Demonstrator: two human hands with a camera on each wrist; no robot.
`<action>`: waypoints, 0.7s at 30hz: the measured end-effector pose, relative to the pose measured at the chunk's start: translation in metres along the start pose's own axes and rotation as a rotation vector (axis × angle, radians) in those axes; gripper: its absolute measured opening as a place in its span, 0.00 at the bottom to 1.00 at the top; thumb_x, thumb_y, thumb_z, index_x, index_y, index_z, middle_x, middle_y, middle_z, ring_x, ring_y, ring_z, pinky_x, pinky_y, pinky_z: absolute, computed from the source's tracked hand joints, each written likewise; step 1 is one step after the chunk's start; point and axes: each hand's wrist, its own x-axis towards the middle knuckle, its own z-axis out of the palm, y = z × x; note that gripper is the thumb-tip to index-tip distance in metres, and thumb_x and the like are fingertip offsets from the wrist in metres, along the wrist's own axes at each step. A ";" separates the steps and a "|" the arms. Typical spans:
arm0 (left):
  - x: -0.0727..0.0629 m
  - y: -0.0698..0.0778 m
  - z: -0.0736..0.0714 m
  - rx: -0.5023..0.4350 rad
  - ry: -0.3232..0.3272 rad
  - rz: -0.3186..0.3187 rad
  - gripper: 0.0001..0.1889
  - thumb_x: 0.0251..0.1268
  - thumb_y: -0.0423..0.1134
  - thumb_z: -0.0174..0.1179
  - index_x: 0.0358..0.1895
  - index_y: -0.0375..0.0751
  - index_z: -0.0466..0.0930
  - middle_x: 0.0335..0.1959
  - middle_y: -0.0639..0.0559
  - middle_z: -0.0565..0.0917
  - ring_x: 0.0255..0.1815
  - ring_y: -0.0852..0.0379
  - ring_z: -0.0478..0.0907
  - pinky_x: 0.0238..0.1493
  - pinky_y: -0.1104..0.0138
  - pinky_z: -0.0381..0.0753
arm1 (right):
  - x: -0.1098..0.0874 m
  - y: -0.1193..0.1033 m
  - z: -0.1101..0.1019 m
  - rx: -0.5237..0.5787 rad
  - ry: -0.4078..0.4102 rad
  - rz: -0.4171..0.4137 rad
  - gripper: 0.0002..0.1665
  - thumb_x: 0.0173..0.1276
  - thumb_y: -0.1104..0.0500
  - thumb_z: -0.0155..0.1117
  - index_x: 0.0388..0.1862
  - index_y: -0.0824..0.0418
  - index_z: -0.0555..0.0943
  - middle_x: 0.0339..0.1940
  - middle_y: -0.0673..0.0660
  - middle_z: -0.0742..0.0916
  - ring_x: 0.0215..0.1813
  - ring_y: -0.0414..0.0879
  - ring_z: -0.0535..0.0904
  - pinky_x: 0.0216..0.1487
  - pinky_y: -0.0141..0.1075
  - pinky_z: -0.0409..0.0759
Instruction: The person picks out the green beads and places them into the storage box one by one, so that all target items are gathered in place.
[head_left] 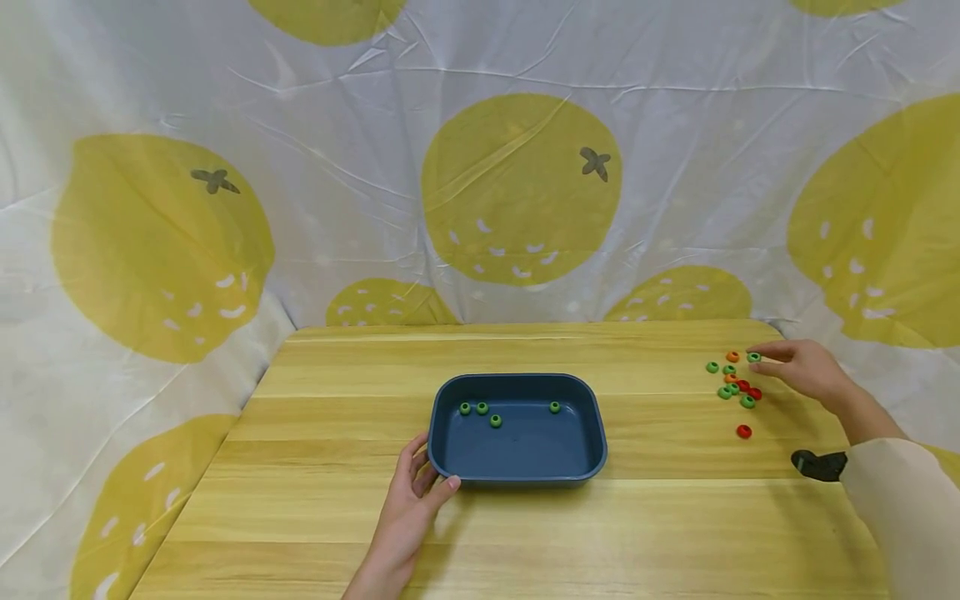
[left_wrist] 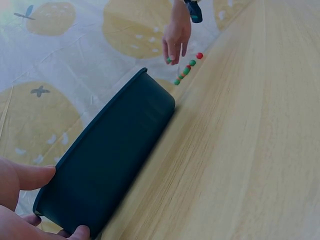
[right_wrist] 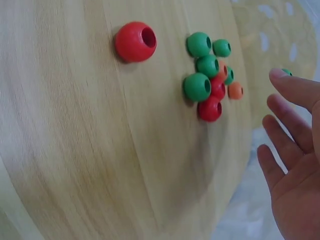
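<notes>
My left hand [head_left: 408, 504] grips the near left corner of a dark blue tray [head_left: 517, 479], its thumb at the rim and fingers along the side. Inside the tray lie several green beads [head_left: 496, 422]. At the table's right, my right hand [head_left: 806, 371] pinches a green bead [head_left: 753, 357] between thumb and index finger, the other fingers spread. In the right wrist view most of that bead is hidden behind the thumb. Beside and below the hand lies a loose cluster of green beads [right_wrist: 198, 87], red beads [right_wrist: 210, 108] and orange beads [right_wrist: 235, 91].
One red bead [head_left: 744, 431] lies apart, nearer the front than the cluster. A black wrist device [head_left: 819, 465] sits at the right sleeve [head_left: 900, 500]. Behind the wooden table [head_left: 337, 400] hangs a lemon-print cloth [head_left: 360, 192].
</notes>
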 end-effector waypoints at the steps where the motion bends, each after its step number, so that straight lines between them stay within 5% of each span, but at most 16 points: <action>1: 0.000 0.000 0.000 -0.003 -0.002 0.002 0.43 0.67 0.30 0.69 0.80 0.46 0.56 0.75 0.37 0.65 0.76 0.37 0.62 0.68 0.51 0.69 | 0.001 -0.002 0.001 0.006 -0.005 -0.003 0.34 0.80 0.50 0.61 0.70 0.77 0.72 0.68 0.83 0.71 0.67 0.81 0.64 0.58 0.71 0.69; 21: 0.001 -0.001 -0.001 -0.018 -0.013 0.011 0.43 0.67 0.30 0.69 0.80 0.45 0.55 0.75 0.37 0.65 0.76 0.37 0.62 0.67 0.53 0.71 | 0.017 -0.054 0.012 0.088 -0.118 -0.140 0.28 0.78 0.54 0.65 0.68 0.71 0.77 0.59 0.69 0.85 0.54 0.59 0.84 0.52 0.55 0.83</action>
